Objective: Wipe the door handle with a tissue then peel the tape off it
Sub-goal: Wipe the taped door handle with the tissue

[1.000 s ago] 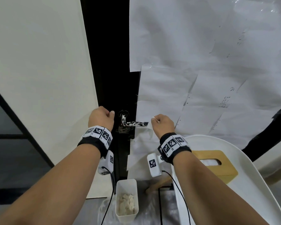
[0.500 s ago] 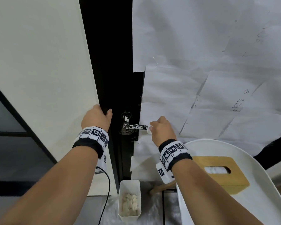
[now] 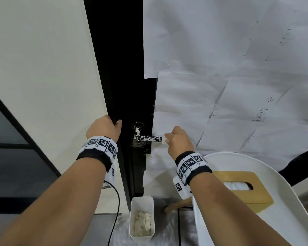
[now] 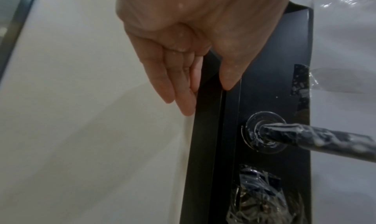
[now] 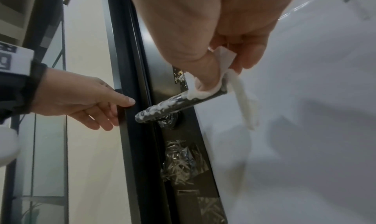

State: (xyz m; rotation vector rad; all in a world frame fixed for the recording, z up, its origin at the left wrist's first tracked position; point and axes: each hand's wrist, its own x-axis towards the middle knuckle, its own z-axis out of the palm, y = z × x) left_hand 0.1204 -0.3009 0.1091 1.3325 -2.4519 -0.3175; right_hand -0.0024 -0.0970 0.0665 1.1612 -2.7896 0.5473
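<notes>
Paper-covered door at centre frame: my left hand (image 3: pixel 105 128), fingers relaxed, braces the dark door edge (image 4: pixel 205 131) so the door holds steady while my right hand (image 3: pixel 179 141) pinches a tissue (image 5: pixel 205 91) against the smeared door handle's (image 3: pixel 148 138) tip to wipe.

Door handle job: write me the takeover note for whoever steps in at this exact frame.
Left hand: fingers lie straight along the black door edge, thumb on its face, steadying it; it holds nothing.
Right hand: pinches a white tissue and presses it onto the free end of the door handle; a loose tail hangs below.
Handle: white smears run along most of its length, so wiping has barely begun. No tape has been peeled off yet.
Tissue box sits on the white chair at the right; the bin with used wads stands on the floor below.
Left: finish wiping, then peel the tape.
</notes>
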